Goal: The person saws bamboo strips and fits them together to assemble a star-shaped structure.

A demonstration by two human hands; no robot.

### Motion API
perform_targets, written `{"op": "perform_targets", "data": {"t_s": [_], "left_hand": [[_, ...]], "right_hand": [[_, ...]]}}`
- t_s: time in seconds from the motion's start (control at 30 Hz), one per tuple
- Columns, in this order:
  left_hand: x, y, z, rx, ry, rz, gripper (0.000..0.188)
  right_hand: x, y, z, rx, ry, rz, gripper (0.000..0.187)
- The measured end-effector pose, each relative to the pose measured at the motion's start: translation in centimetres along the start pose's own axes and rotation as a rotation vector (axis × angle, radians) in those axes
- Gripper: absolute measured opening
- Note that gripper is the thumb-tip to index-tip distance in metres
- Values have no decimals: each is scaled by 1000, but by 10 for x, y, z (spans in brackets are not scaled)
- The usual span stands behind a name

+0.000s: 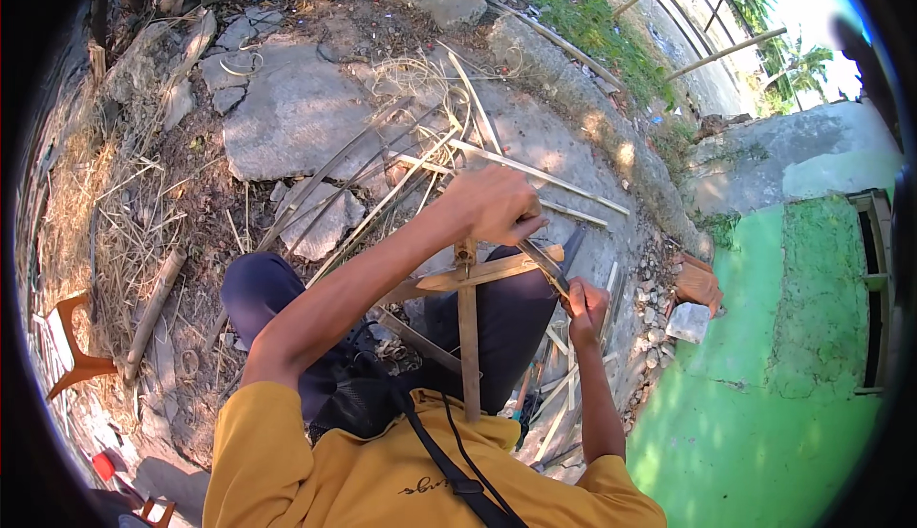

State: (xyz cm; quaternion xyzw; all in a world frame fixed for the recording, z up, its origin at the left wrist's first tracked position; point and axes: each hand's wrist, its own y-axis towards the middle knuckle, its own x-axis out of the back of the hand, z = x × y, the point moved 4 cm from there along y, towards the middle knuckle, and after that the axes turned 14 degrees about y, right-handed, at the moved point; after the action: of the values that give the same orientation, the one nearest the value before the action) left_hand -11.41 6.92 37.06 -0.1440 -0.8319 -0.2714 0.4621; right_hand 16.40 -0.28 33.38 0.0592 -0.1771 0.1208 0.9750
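Note:
My left hand (497, 205) is closed, fingers curled round the upper end of a short, narrow bamboo strip (543, 264). Lower and to the right, my right hand (585, 310) makes a fist at the strip's other end. A dark, pointed knife blade (573, 247) sticks up from my right hand, beside the strip; its handle is hidden in the fingers. Below my left hand, an upright wooden stick (468, 337) stands between my legs, with a pointed wooden crosspiece (487, 270) across it, under the strip.
Long split bamboo strips (544, 179) lie on broken concrete ahead, with curly shavings (411, 74) beyond. A log (155, 313) and an orange chair (72, 351) are at left. On the right stand a green wall (735, 413), a grey block (688, 323) and rubble.

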Motion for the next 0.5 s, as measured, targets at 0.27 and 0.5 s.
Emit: {"op": "perform_targets", "data": {"t_s": [0.27, 0.5], "left_hand": [[0, 2, 8, -24, 4, -35, 39], [-26, -8, 4, -44, -280, -45, 51]], "right_hand": [[-11, 6, -11, 11, 116, -44, 46], [-30, -34, -60, 119, 385, -401, 42]]}}
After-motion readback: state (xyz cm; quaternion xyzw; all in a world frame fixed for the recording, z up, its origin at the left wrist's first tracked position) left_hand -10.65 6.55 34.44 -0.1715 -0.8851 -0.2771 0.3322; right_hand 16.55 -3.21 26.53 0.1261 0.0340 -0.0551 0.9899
